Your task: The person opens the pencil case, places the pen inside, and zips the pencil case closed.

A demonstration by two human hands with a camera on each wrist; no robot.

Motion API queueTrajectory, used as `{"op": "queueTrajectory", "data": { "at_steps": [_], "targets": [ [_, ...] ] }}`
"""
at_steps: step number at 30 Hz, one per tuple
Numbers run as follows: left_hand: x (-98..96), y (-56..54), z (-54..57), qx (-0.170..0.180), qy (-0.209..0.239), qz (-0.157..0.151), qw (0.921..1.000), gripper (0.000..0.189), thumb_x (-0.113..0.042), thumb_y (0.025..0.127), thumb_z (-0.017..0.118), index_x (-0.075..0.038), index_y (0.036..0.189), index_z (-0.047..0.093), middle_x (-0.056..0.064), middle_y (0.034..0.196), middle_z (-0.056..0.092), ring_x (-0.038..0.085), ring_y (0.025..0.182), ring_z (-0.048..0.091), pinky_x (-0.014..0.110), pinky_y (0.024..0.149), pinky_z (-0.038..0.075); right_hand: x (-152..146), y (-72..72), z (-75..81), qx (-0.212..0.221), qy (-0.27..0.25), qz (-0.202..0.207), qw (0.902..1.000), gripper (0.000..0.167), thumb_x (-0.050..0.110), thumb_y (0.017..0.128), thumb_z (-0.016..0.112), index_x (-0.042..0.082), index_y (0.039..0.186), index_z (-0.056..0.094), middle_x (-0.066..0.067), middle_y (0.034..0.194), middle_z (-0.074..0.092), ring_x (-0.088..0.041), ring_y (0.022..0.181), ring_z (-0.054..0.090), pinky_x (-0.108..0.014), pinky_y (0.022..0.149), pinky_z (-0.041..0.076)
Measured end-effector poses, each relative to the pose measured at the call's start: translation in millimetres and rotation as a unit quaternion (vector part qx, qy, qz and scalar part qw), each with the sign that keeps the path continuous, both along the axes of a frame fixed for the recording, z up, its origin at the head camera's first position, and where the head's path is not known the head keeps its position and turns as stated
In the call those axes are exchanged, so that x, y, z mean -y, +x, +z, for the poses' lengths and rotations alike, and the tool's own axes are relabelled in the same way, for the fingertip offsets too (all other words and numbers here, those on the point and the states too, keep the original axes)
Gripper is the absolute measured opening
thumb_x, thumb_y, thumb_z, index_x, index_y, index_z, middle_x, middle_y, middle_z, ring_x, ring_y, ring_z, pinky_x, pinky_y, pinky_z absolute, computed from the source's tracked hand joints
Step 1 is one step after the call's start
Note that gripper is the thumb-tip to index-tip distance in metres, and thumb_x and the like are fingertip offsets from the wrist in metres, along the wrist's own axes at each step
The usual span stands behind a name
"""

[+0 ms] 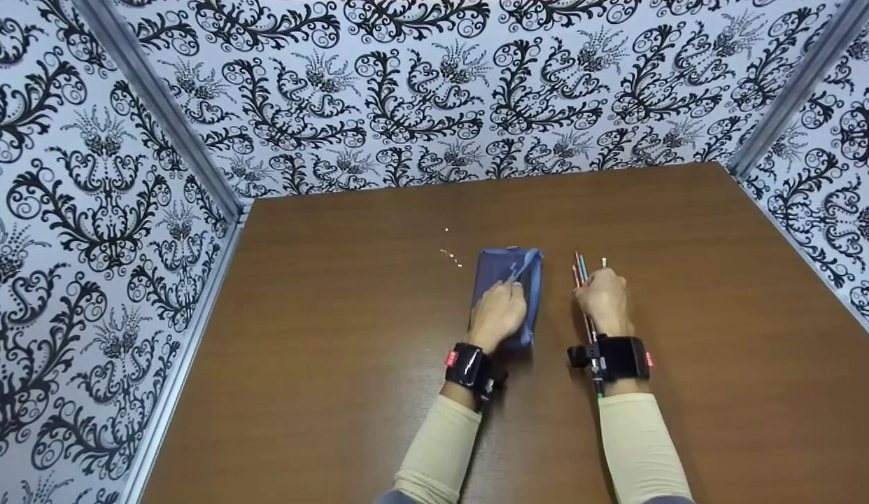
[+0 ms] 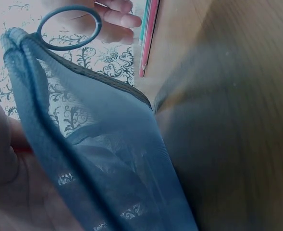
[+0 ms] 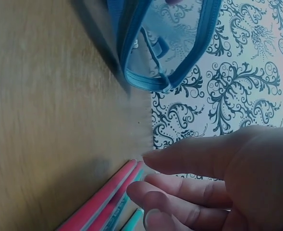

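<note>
A blue mesh zip pouch (image 1: pixel 490 267) lies on the table, its zipped mouth gaping on the right side. My left hand (image 1: pixel 501 311) pinches the pouch's upper edge; in the left wrist view the mesh (image 2: pixel 127 159) stands raised beside the palm. Just right of the pouch, my right hand (image 1: pixel 606 302) is over several pencils (image 1: pixel 580 264) lying lengthwise. Seen from the right wrist, red and teal pencils (image 3: pixel 100 207) rest below the fingers (image 3: pixel 179 204), which are slightly bent, with the thumb held apart. The pencils' lower ends run under the right wrist.
The brown wooden table (image 1: pixel 322 315) extends around both hands. Small bright specks (image 1: pixel 451 257) show on its surface left of the pouch. Patterned black-and-white panels (image 1: pixel 420 91) with grey metal posts (image 1: pixel 161 105) enclose the back and sides.
</note>
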State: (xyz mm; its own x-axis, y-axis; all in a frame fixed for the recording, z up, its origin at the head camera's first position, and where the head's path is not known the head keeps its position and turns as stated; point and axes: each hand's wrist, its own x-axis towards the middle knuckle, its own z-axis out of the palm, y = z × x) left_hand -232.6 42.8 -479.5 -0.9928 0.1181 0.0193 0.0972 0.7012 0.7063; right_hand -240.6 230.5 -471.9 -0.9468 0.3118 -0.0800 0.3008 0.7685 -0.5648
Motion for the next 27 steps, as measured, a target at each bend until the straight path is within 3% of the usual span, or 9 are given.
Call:
{"op": "queueTrajectory", "data": {
  "at_steps": [5,12,27],
  "targets": [
    [0.4,0.1,0.6,0.005,0.006,0.000,1.0000,0.046,-0.031,0.105,0.034,-0.005,0.112,0.072,0.011,0.108,0.068,0.034,0.101,0.067,0.048,0.085,0.052,-0.7,0.3,-1.4,0.023,0.008,0.000,0.9997,0.017,0.017,0.084,0.064,0.002,0.079,0.069,-0.033,0.104,0.067,-0.047,0.089,0.066,-0.055,0.069,0.050],
    [0.6,0.1,1.4,0.001,-0.001,-0.002,1.0000,0.046,-0.030,0.104,0.034,-0.005,0.118,0.070,0.011,0.114,0.068,0.034,0.107,0.066,0.047,0.087,0.052,2.3,1.1,-4.0,0.004,0.031,0.007,0.9995,0.021,0.015,0.086,0.058,-0.002,0.074,0.063,-0.038,0.106,0.064,-0.054,0.094,0.064,-0.060,0.074,0.049],
    [1.0,1.0,2.2,0.016,0.007,-0.001,0.9998,0.047,-0.032,0.105,0.034,-0.005,0.117,0.070,0.010,0.113,0.067,0.033,0.105,0.066,0.045,0.088,0.052,7.6,-0.1,-3.0,0.057,0.038,0.029,0.9973,0.016,0.013,0.084,0.061,-0.002,0.080,0.064,-0.037,0.110,0.063,-0.052,0.096,0.063,-0.058,0.074,0.050]
  ]
}}
